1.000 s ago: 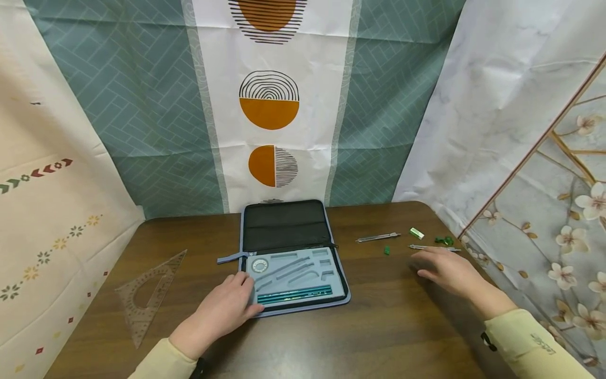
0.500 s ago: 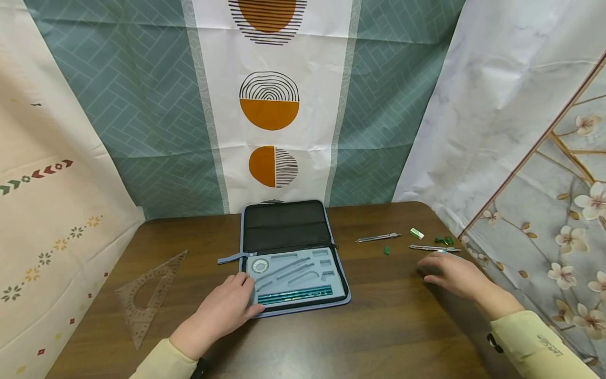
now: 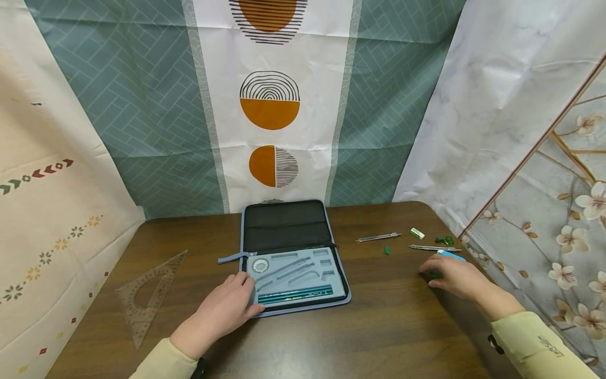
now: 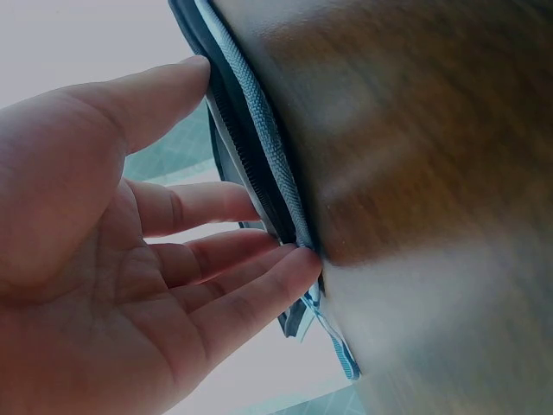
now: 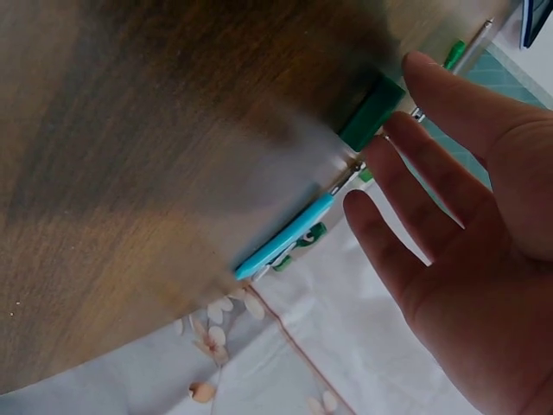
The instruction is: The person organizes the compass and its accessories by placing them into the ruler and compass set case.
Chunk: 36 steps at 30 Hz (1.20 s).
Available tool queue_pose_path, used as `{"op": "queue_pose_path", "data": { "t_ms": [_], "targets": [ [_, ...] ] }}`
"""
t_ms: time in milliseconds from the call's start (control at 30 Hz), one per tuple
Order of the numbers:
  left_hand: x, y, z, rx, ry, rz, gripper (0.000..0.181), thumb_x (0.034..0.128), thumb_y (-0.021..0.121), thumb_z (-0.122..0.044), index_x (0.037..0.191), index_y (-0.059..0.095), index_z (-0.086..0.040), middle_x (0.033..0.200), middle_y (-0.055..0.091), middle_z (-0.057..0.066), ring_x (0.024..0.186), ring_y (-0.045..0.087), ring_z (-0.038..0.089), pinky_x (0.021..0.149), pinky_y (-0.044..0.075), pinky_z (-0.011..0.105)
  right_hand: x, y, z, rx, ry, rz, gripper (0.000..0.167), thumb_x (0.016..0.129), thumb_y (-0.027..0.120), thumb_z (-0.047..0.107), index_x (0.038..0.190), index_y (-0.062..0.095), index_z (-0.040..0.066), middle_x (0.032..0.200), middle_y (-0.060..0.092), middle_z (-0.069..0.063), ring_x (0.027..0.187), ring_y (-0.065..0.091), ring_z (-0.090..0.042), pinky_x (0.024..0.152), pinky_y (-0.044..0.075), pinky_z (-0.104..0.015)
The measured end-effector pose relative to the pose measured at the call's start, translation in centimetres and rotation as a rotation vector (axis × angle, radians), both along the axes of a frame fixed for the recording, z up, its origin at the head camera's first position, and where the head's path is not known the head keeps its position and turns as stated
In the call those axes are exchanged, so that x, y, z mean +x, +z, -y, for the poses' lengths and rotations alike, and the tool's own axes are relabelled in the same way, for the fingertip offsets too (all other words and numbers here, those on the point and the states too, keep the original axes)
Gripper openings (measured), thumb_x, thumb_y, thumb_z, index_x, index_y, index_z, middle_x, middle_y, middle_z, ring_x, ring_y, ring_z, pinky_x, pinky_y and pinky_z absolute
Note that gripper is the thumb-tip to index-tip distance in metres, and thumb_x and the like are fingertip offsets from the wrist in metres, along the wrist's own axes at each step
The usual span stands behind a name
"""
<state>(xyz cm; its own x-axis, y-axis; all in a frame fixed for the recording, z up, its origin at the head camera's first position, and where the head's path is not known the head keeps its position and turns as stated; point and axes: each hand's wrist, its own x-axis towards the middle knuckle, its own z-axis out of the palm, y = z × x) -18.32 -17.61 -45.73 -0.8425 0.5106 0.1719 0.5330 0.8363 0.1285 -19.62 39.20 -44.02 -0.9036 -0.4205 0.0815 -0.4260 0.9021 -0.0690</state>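
Fingers of the left hand (image 3: 226,302) are best used, judging by the head view, to steady the pencil case (image 3: 286,225), while a square pinch is wanted from the right hand (image 3: 456,276), low over the bench's (image 3: 374,321) right side. In the left wrist view, the case's corner is gripped, thumb and fingers parted. In the right wrist view, a green block (image 5: 370,114) appears pinched between thumb and fingertips.

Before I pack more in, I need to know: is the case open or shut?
The case is open: its black lid is folded back, and the tray with its pencils lies uncovered.
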Motion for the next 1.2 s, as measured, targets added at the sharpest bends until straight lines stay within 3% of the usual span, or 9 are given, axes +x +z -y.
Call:
{"op": "queue_pose_path", "data": {
  "t_ms": [333, 600, 833, 1200],
  "targets": [
    [0.0, 0.0, 0.0, -0.004, 0.000, -0.005, 0.061, 0.0926, 0.092, -0.042, 0.122, 0.070, 0.007, 0.116, 0.067, 0.019, 0.098, 0.063, 0.031, 0.079, 0.059, 0.046, 0.0, -0.1, -0.4, 0.003, -0.016, 0.032, 0.036, 0.080, 0.098, 0.010, 0.111, 0.081, 0.018, 0.110, 0.073, 0.001, 0.102, 0.072, -0.028, 0.076, 0.059, -0.042],
    [0.0, 0.1, 0.0, -0.009, 0.002, 0.003, 0.061, 0.0929, 0.091, -0.042, 0.122, 0.070, 0.007, 0.115, 0.067, 0.019, 0.097, 0.063, 0.031, 0.078, 0.059, 0.046, 0.3, -0.1, -0.8, 0.012, -0.065, 0.059, 0.034, 0.082, 0.097, 0.010, 0.112, 0.081, 0.017, 0.110, 0.073, 0.000, 0.101, 0.072, -0.029, 0.077, 0.061, -0.049],
    [0.0, 0.1, 0.0, -0.010, -0.001, -0.003, 0.061, 0.0930, 0.091, -0.041, 0.122, 0.070, 0.008, 0.116, 0.067, 0.020, 0.098, 0.064, 0.032, 0.080, 0.060, 0.047, 0.3, -0.4, -1.2, 0.017, -0.060, 0.044, 0.029, 0.084, 0.095, 0.008, 0.108, 0.080, 0.016, 0.099, 0.073, 0.006, 0.086, 0.068, -0.015, 0.073, 0.058, -0.041],
    [0.1, 0.1, 0.0, -0.003, 0.001, -0.003, 0.060, 0.0933, 0.091, -0.041, 0.122, 0.070, 0.008, 0.115, 0.066, 0.019, 0.096, 0.062, 0.030, 0.078, 0.058, 0.045, 0.5, -0.5, -1.4, 0.011, -0.067, 0.032, 0.023, 0.087, 0.093, 0.009, 0.096, 0.076, 0.022, 0.086, 0.060, 0.016, 0.080, 0.057, -0.004, 0.067, 0.051, -0.035]
  ]
}}
